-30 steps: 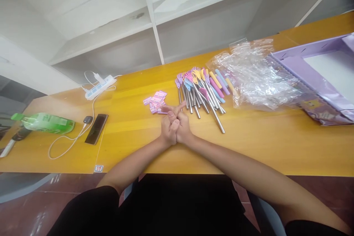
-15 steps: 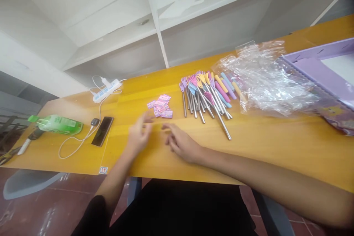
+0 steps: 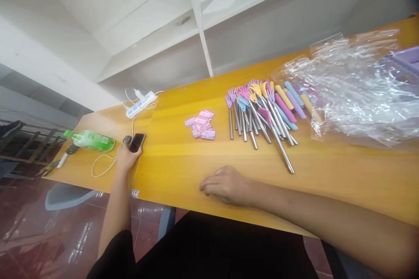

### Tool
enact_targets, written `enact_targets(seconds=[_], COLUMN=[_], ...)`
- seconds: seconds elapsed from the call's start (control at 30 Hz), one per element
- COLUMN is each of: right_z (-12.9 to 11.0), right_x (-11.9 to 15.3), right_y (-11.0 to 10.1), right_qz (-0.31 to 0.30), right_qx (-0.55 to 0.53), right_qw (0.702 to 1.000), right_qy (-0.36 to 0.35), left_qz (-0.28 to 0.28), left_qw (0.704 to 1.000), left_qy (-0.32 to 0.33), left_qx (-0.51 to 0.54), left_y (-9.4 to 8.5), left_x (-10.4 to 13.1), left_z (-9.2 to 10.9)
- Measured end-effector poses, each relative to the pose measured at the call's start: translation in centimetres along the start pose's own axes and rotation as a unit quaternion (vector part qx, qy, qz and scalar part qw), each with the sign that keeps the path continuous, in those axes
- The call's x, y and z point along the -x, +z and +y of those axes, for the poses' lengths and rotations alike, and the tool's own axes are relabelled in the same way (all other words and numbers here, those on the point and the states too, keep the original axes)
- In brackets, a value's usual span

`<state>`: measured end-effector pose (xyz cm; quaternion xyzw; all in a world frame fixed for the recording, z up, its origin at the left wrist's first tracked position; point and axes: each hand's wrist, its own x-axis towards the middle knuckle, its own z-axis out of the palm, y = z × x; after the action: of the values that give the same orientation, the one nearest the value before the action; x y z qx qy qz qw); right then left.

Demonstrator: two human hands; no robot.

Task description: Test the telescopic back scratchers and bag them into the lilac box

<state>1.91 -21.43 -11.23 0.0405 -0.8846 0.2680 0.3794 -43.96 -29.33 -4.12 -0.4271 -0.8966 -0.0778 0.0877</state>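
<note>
My left hand (image 3: 127, 157) is closed around the lower end of a dark phone (image 3: 137, 141) lying at the left of the yellow table (image 3: 170, 170). My right hand (image 3: 225, 185) rests on the table near its front edge, fingers curled together, with nothing visible in them. Between and beyond my hands lies a small pile of pink and purple cards (image 3: 202, 125). To its right is a heap of metal rods with coloured hand-shaped ends (image 3: 250, 113), and beside them are coloured foam-like tubes (image 3: 288, 102).
Clear plastic bags (image 3: 363, 87) cover the right side, with a purple box (image 3: 407, 59) behind. A green bottle (image 3: 94, 140), a white power strip (image 3: 140, 103), a cable (image 3: 101, 157) and a cutter-like tool (image 3: 62, 160) are at the left.
My left hand has moved left from near the cards and taken hold of the phone. My right hand has drawn back toward the table's front edge. The view has shifted left.
</note>
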Motion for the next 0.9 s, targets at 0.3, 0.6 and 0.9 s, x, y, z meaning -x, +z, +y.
enact_targets(seconds=[0.3, 0.6, 0.9], right_z=[0.1, 0.4, 0.8], right_x=[-0.9, 0.2, -0.5], right_y=[-1.1, -0.7, -1.2], right_qz=[0.078, 0.041, -0.124], right_qx=[-0.195, -0.006, -0.058], right_qw=[0.972, 0.998, 0.983], right_qy=[0.108, 0.052, 0.124], left_qz=[0.056, 0.12, 0.177], left_qw=[0.997, 0.981, 0.944], left_qy=[0.039, -0.039, -0.008], left_qx=[0.034, 0.144, 0.278], left_y=[-2.6, -1.0, 1.9], left_x=[2.8, 4.1, 5.4], left_z=[5.3, 14.2, 14.1])
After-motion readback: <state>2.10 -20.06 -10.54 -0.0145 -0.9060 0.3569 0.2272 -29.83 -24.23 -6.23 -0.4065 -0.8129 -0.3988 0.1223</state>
